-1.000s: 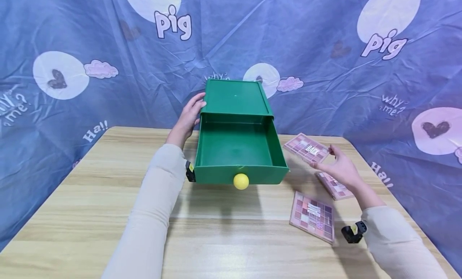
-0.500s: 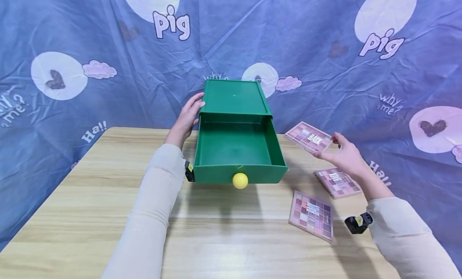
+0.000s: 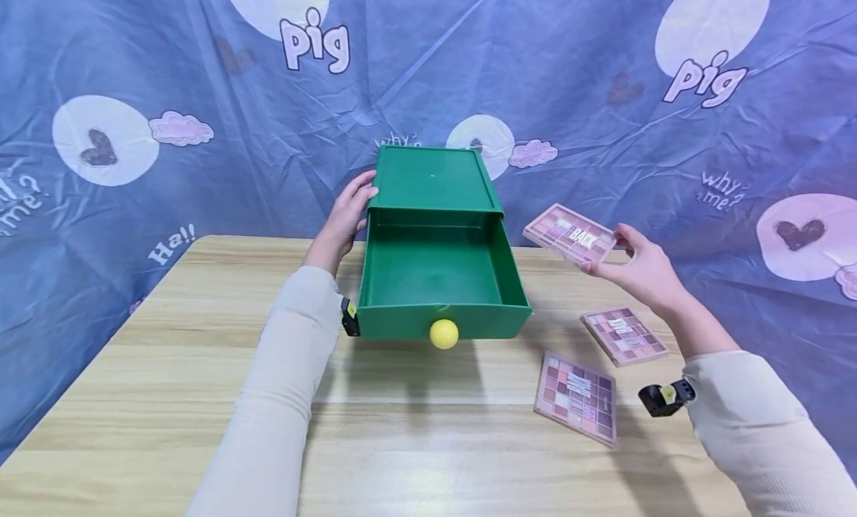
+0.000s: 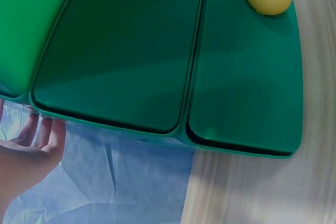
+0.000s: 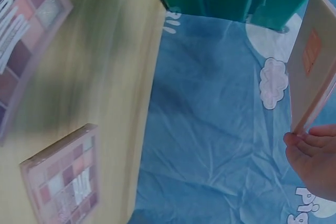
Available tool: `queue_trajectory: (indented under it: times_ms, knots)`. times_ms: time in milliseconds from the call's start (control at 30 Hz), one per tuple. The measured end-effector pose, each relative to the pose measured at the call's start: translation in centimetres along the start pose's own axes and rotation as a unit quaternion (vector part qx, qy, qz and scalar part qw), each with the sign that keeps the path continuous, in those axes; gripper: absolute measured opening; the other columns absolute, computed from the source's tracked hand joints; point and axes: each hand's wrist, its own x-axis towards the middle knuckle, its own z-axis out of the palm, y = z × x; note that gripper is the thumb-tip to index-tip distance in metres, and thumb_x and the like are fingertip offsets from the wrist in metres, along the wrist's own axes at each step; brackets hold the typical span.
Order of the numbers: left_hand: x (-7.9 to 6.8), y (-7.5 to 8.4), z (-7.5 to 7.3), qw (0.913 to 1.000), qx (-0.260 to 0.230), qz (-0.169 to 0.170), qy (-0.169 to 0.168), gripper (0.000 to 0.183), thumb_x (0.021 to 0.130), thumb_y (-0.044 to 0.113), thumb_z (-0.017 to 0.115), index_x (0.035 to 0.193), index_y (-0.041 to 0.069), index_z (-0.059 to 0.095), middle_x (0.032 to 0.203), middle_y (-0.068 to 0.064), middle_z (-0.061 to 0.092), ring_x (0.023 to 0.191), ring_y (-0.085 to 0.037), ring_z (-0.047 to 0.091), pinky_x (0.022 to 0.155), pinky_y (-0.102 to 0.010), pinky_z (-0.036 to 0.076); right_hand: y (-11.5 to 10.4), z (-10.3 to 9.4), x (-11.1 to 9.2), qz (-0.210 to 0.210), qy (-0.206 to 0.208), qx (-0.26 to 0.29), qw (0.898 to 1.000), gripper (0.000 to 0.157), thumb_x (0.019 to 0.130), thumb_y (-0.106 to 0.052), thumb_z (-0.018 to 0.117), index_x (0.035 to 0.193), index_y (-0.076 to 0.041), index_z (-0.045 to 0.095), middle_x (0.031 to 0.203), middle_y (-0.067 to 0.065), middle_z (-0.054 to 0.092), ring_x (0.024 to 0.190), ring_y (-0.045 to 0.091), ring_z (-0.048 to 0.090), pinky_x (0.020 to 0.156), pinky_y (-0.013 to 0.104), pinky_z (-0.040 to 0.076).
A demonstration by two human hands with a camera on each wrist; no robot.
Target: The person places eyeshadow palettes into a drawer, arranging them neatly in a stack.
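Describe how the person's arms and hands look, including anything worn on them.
The left hand and right hand wear no gloves. The left sleeve and right sleeve are long, plain and off-white. A small black-and-yellow device shows near the left cuff, and a similar device near the right. No cables are visible.

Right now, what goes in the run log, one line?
left hand touches green cabinet; right hand holds palette raised; top drawer open; two palettes on table

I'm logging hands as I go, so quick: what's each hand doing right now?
Left hand: open, touching the left side of the green drawer cabinet.
Right hand: closed, pinching an eyeshadow palette above the table.
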Motion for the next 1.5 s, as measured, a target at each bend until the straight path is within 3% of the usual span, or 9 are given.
queue_trajectory:
  times_ms: [300,633,1067,1500]
  knots:
    - [0.1,-0.1,0.0,1.0000,-0.007,-0.002,0.004,0.046,0.085,0.022,0.047,0.130,0.017,0.039,0.130,-0.004,0.036,0.111,-0.021,0.036,0.089,-0.045,0.026,-1.5,-0.5,0.6,0.001,-0.002,0.006,1.000,0.087,0.072,-0.031,0.067,0.135,0.004,0.018,0.126,0.027,0.034,0.115,0.044,0.027,0.091,0.051,0.022]
    - [0.2,0.0,0.2,0.9999,-0.010,-0.002,0.009,0.046,0.084,0.021,0.046,0.130,0.017,0.039,0.129,-0.005,0.037,0.110,-0.020,0.038,0.087,-0.043,0.028,-4.0,-0.1,1.4,-0.035,-0.001,0.027,0.999,0.085,0.071,-0.031,0.069,0.133,0.003,0.023,0.127,0.024,0.034,0.117,0.039,0.027,0.094,0.046,0.021]
    - [0.3,-0.1,0.0,0.9999,-0.007,-0.005,0.010,0.045,0.084,0.021,0.047,0.129,0.018,0.039,0.129,-0.005,0.036,0.111,-0.020,0.037,0.088,-0.045,0.027,-7.8,1.8,1.8,-0.073,-0.025,0.049,0.996,0.089,0.068,-0.029,0.072,0.135,-0.001,0.021,0.129,0.019,0.034,0.118,0.033,0.029,0.094,0.042,0.023]
    - [0.0,-0.1,0.1,0.9999,-0.010,-0.001,0.005,0.045,0.085,0.021,0.046,0.130,0.017,0.039,0.130,-0.005,0.036,0.112,-0.020,0.036,0.089,-0.045,0.025,-9.5,4.3,1.3,-0.110,-0.050,0.085,0.989,0.088,0.065,-0.023,0.073,0.135,-0.002,0.024,0.130,0.013,0.034,0.120,0.028,0.029,0.095,0.039,0.023]
